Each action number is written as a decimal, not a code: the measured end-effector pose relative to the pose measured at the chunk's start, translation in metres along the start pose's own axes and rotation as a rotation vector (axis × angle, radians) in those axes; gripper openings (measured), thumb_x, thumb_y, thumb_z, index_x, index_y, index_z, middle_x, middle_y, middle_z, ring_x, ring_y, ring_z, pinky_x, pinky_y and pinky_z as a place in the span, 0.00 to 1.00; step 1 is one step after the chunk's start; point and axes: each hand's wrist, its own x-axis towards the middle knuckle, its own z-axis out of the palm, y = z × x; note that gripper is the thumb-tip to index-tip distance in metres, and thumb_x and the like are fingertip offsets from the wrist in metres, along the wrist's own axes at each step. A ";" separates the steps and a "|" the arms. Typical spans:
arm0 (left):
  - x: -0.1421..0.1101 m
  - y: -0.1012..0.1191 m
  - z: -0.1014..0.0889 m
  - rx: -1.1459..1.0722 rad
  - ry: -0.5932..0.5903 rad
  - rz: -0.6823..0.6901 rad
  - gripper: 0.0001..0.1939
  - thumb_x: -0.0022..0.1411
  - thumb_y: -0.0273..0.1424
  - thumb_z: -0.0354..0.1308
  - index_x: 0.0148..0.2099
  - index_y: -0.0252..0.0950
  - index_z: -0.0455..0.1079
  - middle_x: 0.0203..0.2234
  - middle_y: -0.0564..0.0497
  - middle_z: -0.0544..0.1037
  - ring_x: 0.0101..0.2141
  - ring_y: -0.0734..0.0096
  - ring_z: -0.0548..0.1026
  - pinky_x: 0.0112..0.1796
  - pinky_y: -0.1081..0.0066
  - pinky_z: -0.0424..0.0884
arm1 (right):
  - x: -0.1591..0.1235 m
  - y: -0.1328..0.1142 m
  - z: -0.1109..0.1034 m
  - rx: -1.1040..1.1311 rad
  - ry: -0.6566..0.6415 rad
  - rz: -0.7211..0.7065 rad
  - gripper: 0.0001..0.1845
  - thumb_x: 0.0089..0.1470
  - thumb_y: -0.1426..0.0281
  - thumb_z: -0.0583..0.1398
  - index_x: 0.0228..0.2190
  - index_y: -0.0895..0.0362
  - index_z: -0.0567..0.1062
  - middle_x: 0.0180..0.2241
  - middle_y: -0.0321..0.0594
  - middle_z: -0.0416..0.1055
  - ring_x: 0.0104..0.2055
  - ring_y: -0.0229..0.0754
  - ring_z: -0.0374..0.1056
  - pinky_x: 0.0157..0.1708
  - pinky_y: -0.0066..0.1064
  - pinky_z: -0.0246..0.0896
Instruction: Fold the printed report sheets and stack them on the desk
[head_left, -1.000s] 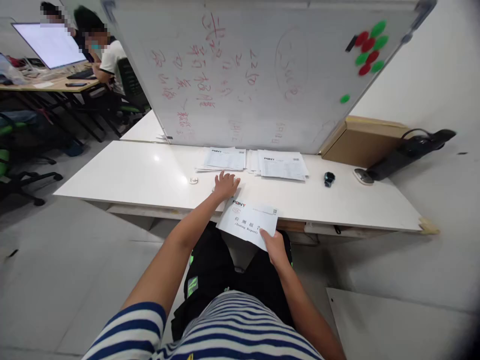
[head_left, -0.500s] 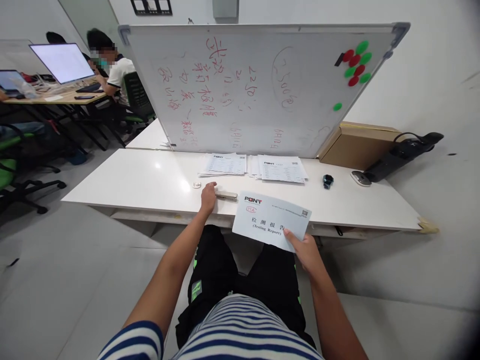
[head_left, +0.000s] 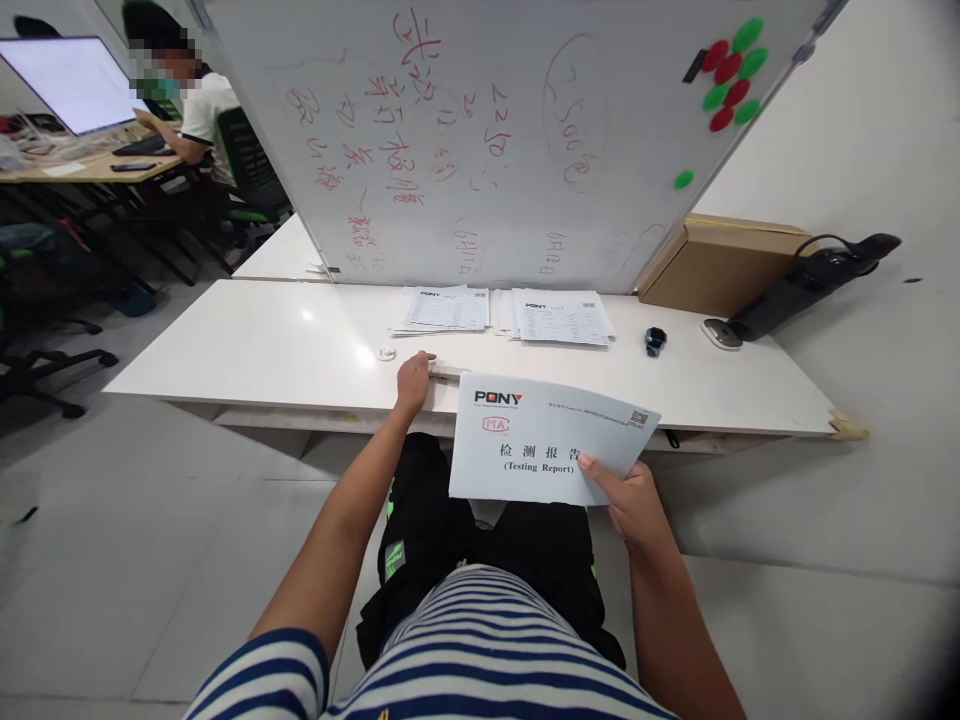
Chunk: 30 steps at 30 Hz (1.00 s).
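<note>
The right hand (head_left: 636, 502) grasps the testing report (head_left: 551, 425) near its lower right corner, thumb pressed on the cover and the other fingers underneath. The report hangs over the near edge of the table (head_left: 255, 340), above the person's lap, cover up and tilted toward the eyes, with its far edge overlapping the tabletop in view.

The left hand (head_left: 413, 386) is at the table's near edge, by the left end of a slim pale tool (head_left: 448, 372) (perhaps a stapler, though the hand and the report hide much of it). Whether those fingers are clenched around the tool or only touch it, I cannot tell.

As for progress, the lifting of the report looks complete: one hand supports it, off the tabletop. The tool seems to lie on the table, so using the two together looks like a step not yet done. No fastening can be made out along the report's edges, and its inner pages are out of sight.

Beyond the tool, two paper stacks lie side by side below the whiteboard (head_left: 480, 200): the left stack (head_left: 448, 312) and the right stack (head_left: 562, 318). Both have uneven edges; how many of their sheets are finished or waiting cannot be told.
</note>
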 end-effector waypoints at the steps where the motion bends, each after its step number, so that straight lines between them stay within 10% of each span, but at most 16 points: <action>1: 0.000 0.001 0.000 0.002 -0.005 -0.010 0.32 0.68 0.47 0.30 0.44 0.37 0.74 0.44 0.47 0.77 0.48 0.62 0.72 0.51 0.62 0.64 | 0.000 0.001 0.000 -0.003 0.002 0.001 0.24 0.40 0.59 0.69 0.40 0.57 0.79 0.41 0.46 0.77 0.40 0.53 0.74 0.40 0.41 0.71; 30: 0.002 0.002 0.011 0.226 -0.084 0.108 0.28 0.70 0.40 0.31 0.42 0.40 0.73 0.42 0.47 0.77 0.47 0.59 0.70 0.54 0.58 0.56 | 0.048 0.013 0.041 0.075 0.033 0.094 0.27 0.38 0.59 0.70 0.41 0.58 0.77 0.45 0.46 0.75 0.48 0.56 0.71 0.47 0.46 0.69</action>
